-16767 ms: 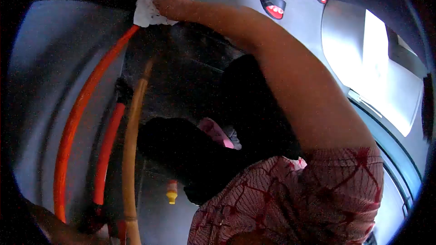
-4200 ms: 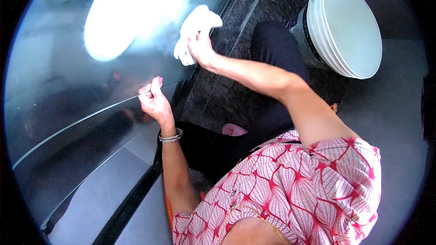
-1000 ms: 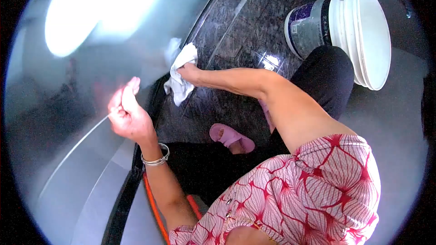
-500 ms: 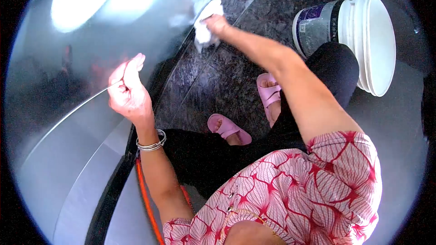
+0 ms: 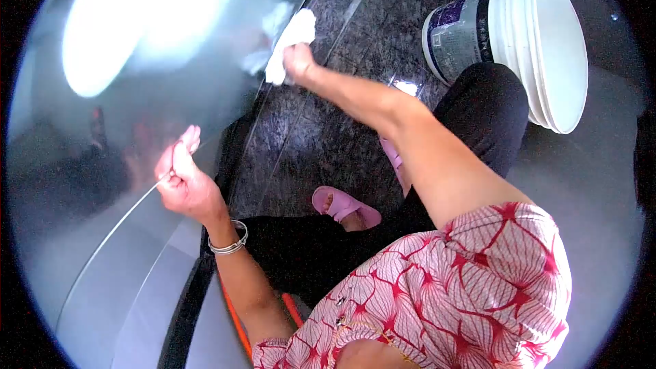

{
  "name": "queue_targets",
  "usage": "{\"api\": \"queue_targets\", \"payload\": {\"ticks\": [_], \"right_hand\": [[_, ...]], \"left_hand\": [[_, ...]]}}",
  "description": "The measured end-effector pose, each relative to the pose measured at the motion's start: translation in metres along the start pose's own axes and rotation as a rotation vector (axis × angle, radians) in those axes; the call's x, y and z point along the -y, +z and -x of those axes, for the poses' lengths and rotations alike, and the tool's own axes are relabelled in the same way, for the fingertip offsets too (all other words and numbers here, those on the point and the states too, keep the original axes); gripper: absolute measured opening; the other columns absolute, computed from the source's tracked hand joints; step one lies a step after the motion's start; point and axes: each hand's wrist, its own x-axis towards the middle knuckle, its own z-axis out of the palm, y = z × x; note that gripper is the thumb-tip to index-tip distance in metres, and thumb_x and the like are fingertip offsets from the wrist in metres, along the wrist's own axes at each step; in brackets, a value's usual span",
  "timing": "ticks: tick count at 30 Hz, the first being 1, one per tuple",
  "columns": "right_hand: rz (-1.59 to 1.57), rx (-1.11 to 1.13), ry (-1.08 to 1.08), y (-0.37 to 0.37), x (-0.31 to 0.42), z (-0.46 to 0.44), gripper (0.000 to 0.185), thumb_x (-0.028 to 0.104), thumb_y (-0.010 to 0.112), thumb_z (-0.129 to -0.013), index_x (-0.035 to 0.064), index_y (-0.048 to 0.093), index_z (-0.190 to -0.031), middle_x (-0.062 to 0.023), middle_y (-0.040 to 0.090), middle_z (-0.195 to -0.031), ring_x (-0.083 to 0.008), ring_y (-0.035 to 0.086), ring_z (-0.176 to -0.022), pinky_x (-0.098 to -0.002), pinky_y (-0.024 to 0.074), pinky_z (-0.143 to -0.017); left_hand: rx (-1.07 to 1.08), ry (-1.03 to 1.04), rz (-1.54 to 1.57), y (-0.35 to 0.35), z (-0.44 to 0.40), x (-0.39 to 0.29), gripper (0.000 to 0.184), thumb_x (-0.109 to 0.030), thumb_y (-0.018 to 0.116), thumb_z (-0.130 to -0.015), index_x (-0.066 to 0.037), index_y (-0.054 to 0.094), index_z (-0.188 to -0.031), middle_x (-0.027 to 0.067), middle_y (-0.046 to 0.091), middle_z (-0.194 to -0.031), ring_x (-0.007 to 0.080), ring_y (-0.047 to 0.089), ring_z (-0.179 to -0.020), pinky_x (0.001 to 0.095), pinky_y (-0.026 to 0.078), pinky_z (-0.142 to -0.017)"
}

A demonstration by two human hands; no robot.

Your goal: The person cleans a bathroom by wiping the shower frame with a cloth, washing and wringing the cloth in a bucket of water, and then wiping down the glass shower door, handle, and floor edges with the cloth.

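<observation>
My right hand (image 5: pixel 298 61) is closed on a white cloth (image 5: pixel 299 27) and presses it against the lower part of a clear glass panel (image 5: pixel 157 116). The cloth's reflection shows in the glass beside it. My left hand (image 5: pixel 191 190) is wrapped around the upright edge of the same panel, with its fingers on the far side and the thumb on the near side. A silver bangle (image 5: pixel 229 240) circles the left wrist. Bright light glares off the upper part of the glass.
A white bucket (image 5: pixel 540 48) with a dark label stands at the right beside my knee. Under me lies a dark tiled floor (image 5: pixel 383 34), with a pink slipper (image 5: pixel 345 206) on it. A black strip (image 5: pixel 188 307) and an orange hose or cord (image 5: pixel 236 318) run at lower left.
My right hand has moved the cloth left and slightly down along the glass. My left hand appears a little lower, still on the edge. The whole view has shifted slightly.
</observation>
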Motion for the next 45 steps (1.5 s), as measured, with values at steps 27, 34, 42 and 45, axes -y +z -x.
{"api": "queue_targets", "payload": {"ticks": [27,34,42,45], "right_hand": [[0.831,-0.109,-0.323,-0.065,0.054,-0.192,0.029,0.018,0.054,-0.07,-0.0054,0.061,-0.085,-0.0206,0.062,-0.083,-0.0309,0.061,-0.08,-0.0356,0.0484,-0.07],[0.526,-0.092,-0.081,-0.011,0.025,-0.072,0.026,0.019,0.052,-0.07,-0.0014,0.062,-0.084,-0.0209,0.061,-0.087,-0.0347,0.059,-0.083,-0.0366,0.0481,-0.072],[0.863,0.16,-0.18,-0.065,0.089,-0.216,0.032,0.022,0.056,-0.068,-0.0004,0.062,-0.09,-0.0187,0.06,-0.097,-0.0292,0.057,-0.094,-0.0319,0.0451,-0.079],[0.674,-0.05,-0.004,-0.095,0.127,-0.258,0.039,0.029,0.051,-0.071,0.0015,0.06,-0.098,-0.0171,0.058,-0.104,-0.0269,0.055,-0.099,-0.0313,0.0432,-0.082]], "left_hand": [[0.044,-0.012,-0.211,-0.04,-0.021,0.021,0.021,-0.016,0.042,-0.089,0.003,0.045,-0.079,0.0241,0.06,-0.082,0.028,0.062,-0.072,0.0362,0.051,-0.069],[0.108,-0.042,-0.202,-0.026,-0.031,-0.002,0.019,-0.013,0.041,-0.088,0.003,0.045,-0.08,0.0234,0.061,-0.082,0.0283,0.062,-0.073,0.036,0.05,-0.071],[0.108,-0.043,-0.365,-0.027,-0.035,-0.037,0.019,-0.01,0.037,-0.088,0.004,0.044,-0.079,0.0232,0.061,-0.081,0.0286,0.062,-0.072,0.0358,0.051,-0.068],[0.058,0.002,-0.336,-0.037,-0.037,-0.037,0.021,-0.01,0.034,-0.089,0.005,0.044,-0.077,0.0233,0.06,-0.081,0.0295,0.062,-0.07,0.0375,0.051,-0.07]]}}
